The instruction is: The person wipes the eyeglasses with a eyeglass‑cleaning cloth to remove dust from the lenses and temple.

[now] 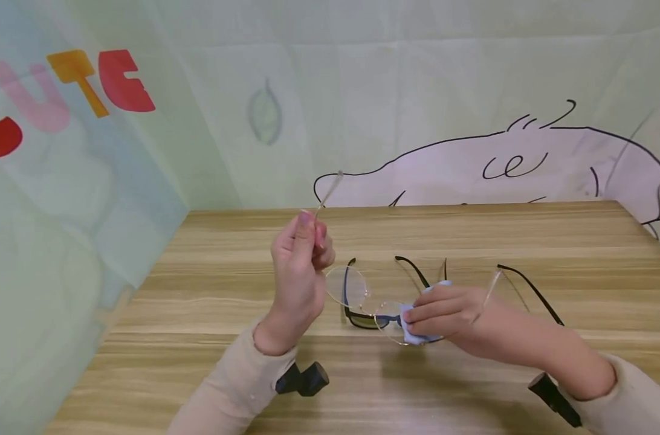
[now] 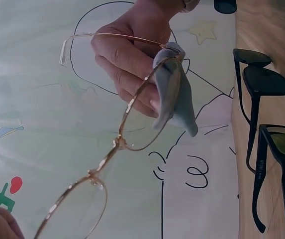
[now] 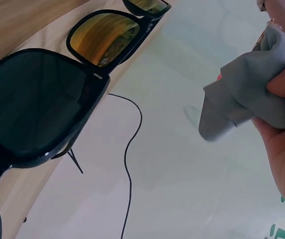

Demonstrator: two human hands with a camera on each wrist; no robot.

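Observation:
Round eyeglasses [image 1: 347, 287] with a thin gold frame are held in the air over the table. My left hand [image 1: 300, 266] grips one temple arm of them, whose clear tip points up past the thumb. Around the other lens, my right hand [image 1: 455, 308] pinches a folded grey-blue cleaning cloth [image 1: 411, 335]. In the left wrist view the cloth [image 2: 182, 99] covers much of that lens, and the gold bridge [image 2: 117, 143] is bare. The right wrist view has the thumb and fingers pressing the cloth [image 3: 251, 84]; most of the eyeglasses are hidden there.
Black-framed sunglasses with yellowish lenses [image 3: 105, 40] lie on the wooden table [image 1: 226, 290]. Beside them are sunglasses with dark lenses [image 3: 33, 99], partly hidden by my right hand in the head view. A printed cloth backdrop [image 1: 216, 121] stands behind and left of the table.

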